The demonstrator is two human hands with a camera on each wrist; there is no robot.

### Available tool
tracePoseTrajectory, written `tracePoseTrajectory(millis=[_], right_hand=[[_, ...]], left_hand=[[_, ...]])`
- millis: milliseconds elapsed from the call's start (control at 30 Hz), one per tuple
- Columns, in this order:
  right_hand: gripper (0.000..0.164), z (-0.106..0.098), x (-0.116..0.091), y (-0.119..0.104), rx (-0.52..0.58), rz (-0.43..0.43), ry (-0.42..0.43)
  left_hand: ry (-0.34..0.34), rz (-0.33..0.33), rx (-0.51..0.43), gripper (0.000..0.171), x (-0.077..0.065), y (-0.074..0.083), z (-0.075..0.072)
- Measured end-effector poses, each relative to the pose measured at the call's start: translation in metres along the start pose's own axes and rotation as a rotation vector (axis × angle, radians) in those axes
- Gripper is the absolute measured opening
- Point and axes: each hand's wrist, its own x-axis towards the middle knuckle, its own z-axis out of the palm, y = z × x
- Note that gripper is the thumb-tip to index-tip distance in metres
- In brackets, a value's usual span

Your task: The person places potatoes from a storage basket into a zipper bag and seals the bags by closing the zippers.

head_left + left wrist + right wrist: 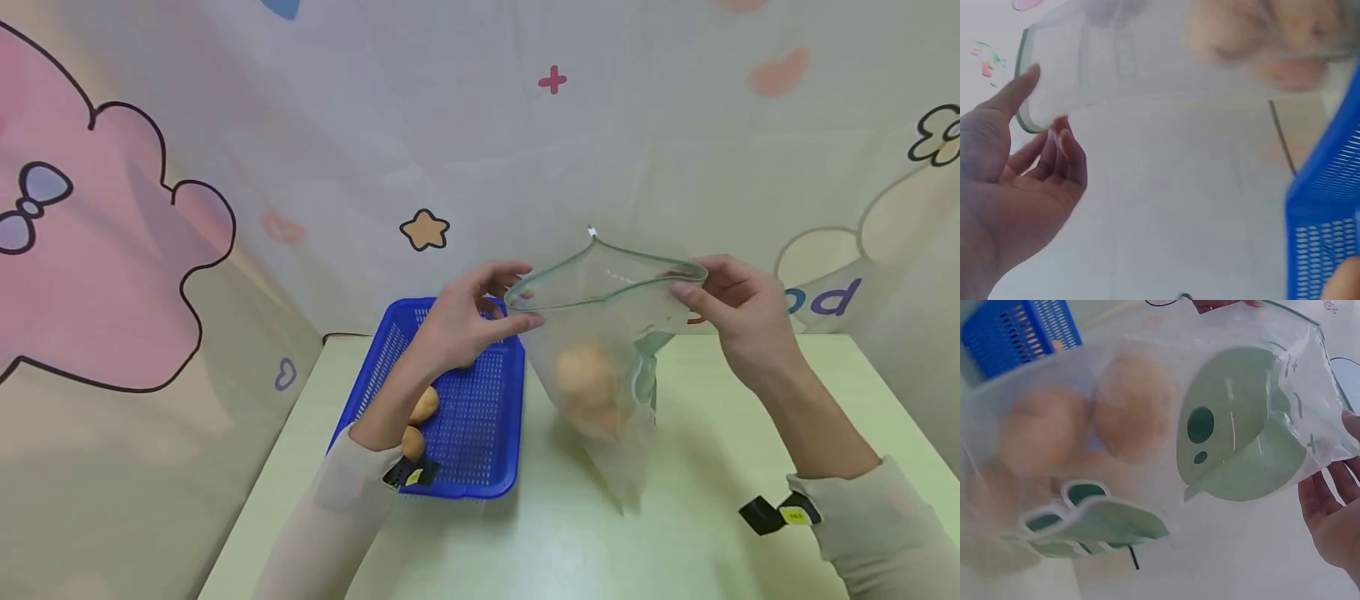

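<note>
A translucent zip bag (600,375) with a green rim hangs upright over the table, its mouth spread wide. Several round tan potato-like things (1135,409) fill its lower part, blurred through the plastic. My left hand (465,312) holds the left end of the rim, thumb in front and fingers behind. At the opposite end, my right hand (738,312) pinches the rim between thumb and fingers. A green cartoon print (1235,425) covers one face of the bag. Left of the bag, partly under my left forearm, stands a blue plastic basket (480,417) holding more tan pieces (424,405).
The pale green table (585,550) carries the basket and ends at a white printed cloth backdrop (480,150). Cloth also rises along the left side (112,467). Black straps with yellow labels (795,512) are on both sleeves.
</note>
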Motion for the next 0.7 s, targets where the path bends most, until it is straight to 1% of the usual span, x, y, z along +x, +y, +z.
tracePoseTrajectory(millis=[67,133,167,233,300,400,500,533,633,700], right_hand=[[0.017,-0.001,0.003,-0.006,0.016,-0.03,0.018],[0.018,-0.001,0.005,-0.013,0.026,-0.043,0.023],[0.019,-0.001,0.006,-0.015,0.036,-0.046,0.02],[0.021,0.0,0.009,-0.02,0.018,-0.049,0.005],[0.022,0.004,0.012,-0.024,-0.027,-0.046,-0.011],[0.023,0.012,0.015,-0.025,-0.154,-0.045,-0.05],[0.024,0.024,0.014,-0.019,-0.272,-0.042,-0.096],[0.025,0.029,0.013,-0.016,-0.3,-0.043,-0.111],[0.025,0.044,0.011,-0.008,-0.35,-0.053,-0.141],[0.025,0.054,0.011,-0.003,-0.38,-0.067,-0.158]], left_hand=[[0.019,0.005,0.02,0.06,0.003,0.007,0.0],[0.008,-0.003,0.041,0.059,0.003,0.01,0.001],[-0.002,-0.006,0.053,0.059,0.003,0.01,0.002],[-0.027,-0.025,0.078,0.061,0.0,0.007,0.002],[-0.048,-0.055,0.106,0.062,-0.003,0.002,0.003],[-0.072,-0.113,0.137,0.064,-0.011,-0.009,0.004],[-0.086,-0.164,0.131,0.064,-0.021,-0.025,0.007],[-0.088,-0.18,0.115,0.064,-0.026,-0.031,0.007],[-0.096,-0.202,0.063,0.066,-0.039,-0.049,0.007],[-0.106,-0.217,0.056,0.07,-0.048,-0.06,0.004]])
